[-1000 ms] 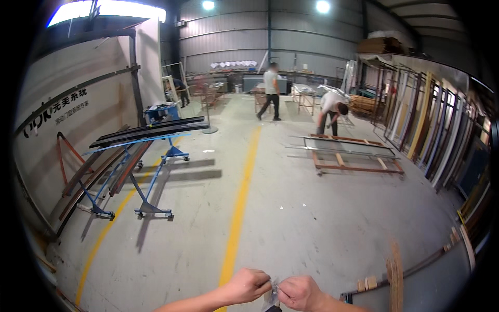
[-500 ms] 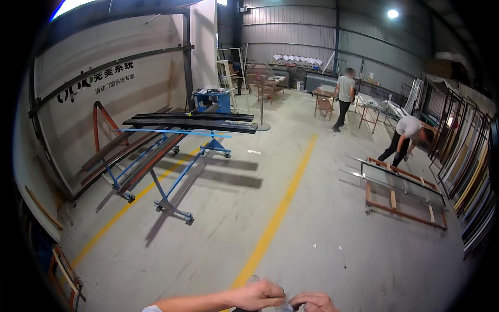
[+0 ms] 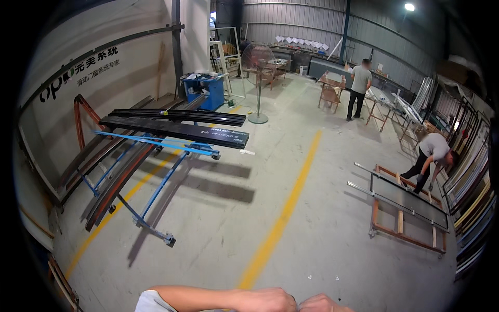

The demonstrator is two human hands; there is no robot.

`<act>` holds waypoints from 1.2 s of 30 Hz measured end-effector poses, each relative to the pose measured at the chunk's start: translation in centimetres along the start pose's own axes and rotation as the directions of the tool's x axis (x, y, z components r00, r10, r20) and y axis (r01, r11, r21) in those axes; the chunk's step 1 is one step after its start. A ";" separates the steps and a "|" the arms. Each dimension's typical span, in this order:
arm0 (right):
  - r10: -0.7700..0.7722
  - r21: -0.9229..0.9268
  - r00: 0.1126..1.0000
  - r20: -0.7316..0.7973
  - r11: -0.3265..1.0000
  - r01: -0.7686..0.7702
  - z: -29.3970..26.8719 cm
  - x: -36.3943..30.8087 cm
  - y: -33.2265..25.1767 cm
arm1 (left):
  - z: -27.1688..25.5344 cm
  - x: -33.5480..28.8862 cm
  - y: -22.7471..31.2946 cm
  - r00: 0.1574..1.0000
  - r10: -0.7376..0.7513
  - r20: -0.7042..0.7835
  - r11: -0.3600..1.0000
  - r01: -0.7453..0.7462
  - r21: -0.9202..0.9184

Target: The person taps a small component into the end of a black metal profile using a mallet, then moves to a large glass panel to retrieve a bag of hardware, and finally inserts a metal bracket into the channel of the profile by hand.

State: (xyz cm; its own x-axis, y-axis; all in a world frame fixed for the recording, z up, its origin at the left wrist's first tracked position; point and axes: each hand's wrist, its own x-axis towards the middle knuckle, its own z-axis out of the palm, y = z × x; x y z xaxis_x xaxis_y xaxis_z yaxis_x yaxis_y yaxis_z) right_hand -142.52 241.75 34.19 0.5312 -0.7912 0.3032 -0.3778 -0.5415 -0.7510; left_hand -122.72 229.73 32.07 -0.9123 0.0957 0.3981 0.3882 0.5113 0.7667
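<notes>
At the lower edge of the head view my left hand (image 3: 268, 300) and my right hand (image 3: 322, 303) are close together, knuckles up. The left forearm, in a light grey sleeve (image 3: 153, 301), reaches in from the left. Both hands look closed, their fingers curled down and partly cut off by the picture's edge. Whatever they hold is hidden beneath them. Below and beyond them lies the grey floor with a yellow line (image 3: 283, 221).
At the left a blue wheeled rack (image 3: 156, 195) carries long black profiles (image 3: 176, 127). Past it stand a blue bin (image 3: 208, 93) and a pedestal fan (image 3: 258, 99). On the right a person (image 3: 436, 151) bends over a low frame cart (image 3: 400, 205); another person (image 3: 359, 86) stands near tables.
My view has shifted forward, so the rack appears nearer. My hands sit lower in the picture; the translucent piece between them earlier no longer shows. The standing person has turned away.
</notes>
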 end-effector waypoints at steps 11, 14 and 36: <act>-0.299 0.024 0.953 0.059 0.954 0.298 -18.4 16.6 25.9 | -21.4 9.8 -18.9 0.996 -0.085 -0.021 0.973 0.087 0.212; -0.349 0.087 0.937 0.024 0.934 0.346 -24.9 21.4 29.8 | -29.0 12.4 -22.2 0.998 -0.047 -0.038 0.959 0.056 0.277; 0.487 0.424 0.738 0.467 0.609 -0.670 -47.5 58.0 64.9 | -67.7 14.7 -55.1 0.925 -0.234 -0.299 0.703 0.374 0.605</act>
State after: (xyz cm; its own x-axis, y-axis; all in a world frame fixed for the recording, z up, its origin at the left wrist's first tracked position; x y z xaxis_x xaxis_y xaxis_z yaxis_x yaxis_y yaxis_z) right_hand -172.24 147.26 30.91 0.5621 -0.7149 -0.4159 -0.2646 0.3210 -0.9094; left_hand -148.68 145.14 29.78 -0.8958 -0.2870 0.3394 -0.1470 0.9120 0.3830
